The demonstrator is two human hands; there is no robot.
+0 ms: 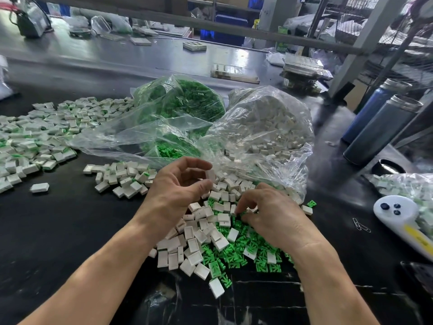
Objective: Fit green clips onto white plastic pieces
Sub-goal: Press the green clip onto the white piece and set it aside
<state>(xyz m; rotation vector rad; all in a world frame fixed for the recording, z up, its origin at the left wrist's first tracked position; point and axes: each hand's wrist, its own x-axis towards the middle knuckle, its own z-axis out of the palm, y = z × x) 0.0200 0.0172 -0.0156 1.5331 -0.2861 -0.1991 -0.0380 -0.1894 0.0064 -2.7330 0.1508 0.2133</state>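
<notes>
the loose green clips (236, 252) lay in a flat scatter on the black bench (70, 231), directly beneath and just in front of the right hand (274, 216), while the loose white plastic pieces (199, 231) were heaped between the two hands and spilled toward the left one. the clips were short rectangles lying every which way, with no shared long axis, so whichever one was taken would likely need turning before it met a white piece. the right hand was plainly the nearer to the clips: it was palm down, fingers curled into the pile where green and white met, and appeared to pinch something small at its fingertips, though what exactly was too hidden to tell. the left hand (178, 184) was raised a little over the far edge of the white heap, turned on its side, thumb and fingers curved toward each other around what looked like a single white piece at the mouth of the clear bag of white pieces (264, 127). the bag of green clips (180, 102) sat just behind, well beyond reach of the fingertips. off to the left, well apart, lay a wide spread of finished pieces (35, 141) showing green at their edges, so the work seemed well under way
</notes>
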